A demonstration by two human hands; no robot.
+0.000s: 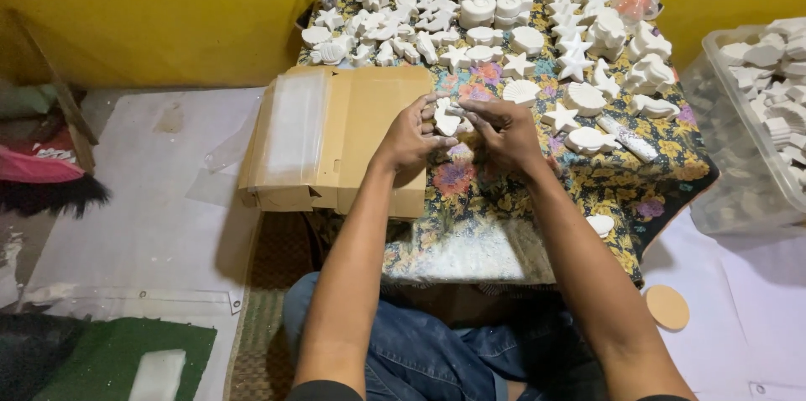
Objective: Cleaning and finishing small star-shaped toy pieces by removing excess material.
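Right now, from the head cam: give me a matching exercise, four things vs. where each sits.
Things:
1. white plaster piece
2. flattened cardboard box
3. clear plastic bin
4. round tan disc

Places:
A. far right, filled with white casts
B. on the white sheet, below the table's right corner
C. between the left hand and right hand
D. on the table's left edge, beside the left hand

Pairs: 1-C, 2-D, 3-A, 4-B
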